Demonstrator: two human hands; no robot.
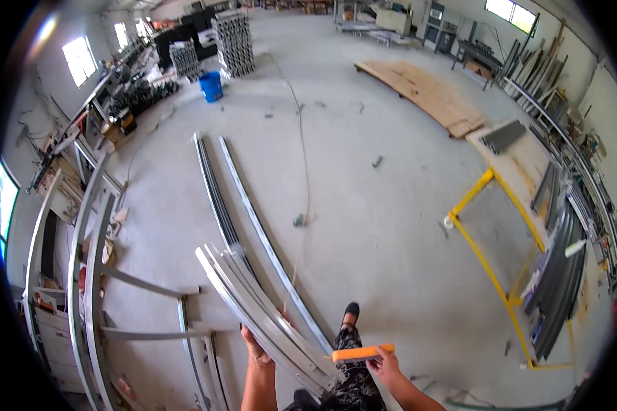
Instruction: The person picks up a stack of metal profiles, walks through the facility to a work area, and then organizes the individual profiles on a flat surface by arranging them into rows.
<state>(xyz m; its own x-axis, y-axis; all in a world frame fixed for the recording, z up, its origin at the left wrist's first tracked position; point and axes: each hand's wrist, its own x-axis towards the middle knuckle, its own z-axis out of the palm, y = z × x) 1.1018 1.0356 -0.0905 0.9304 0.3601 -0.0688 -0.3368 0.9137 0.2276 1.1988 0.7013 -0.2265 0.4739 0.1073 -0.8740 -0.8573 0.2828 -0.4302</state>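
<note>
My left hand [255, 346] grips a bundle of long silver metal profiles [271, 308] from its left side. Fingertips show at the bundle's far side. The bundle slants up and away to the left, and its near end reaches my legs. In my right hand [385, 364] is a long, narrow orange object [355, 353] with rounded ends; its exact kind is unclear. Its left end lies close to the profiles. Beyond the bundle, dark grey profiles [216, 195] lie on the floor beside a single pale metal bar [257, 212].
On the left stands a grey metal rack [89, 274] with arms sticking out. A yellow frame [476, 253] and profile stacks [555, 288] are at right. Farther off are a wooden board [425, 96], a blue bucket [211, 87] and a floor cable [301, 144].
</note>
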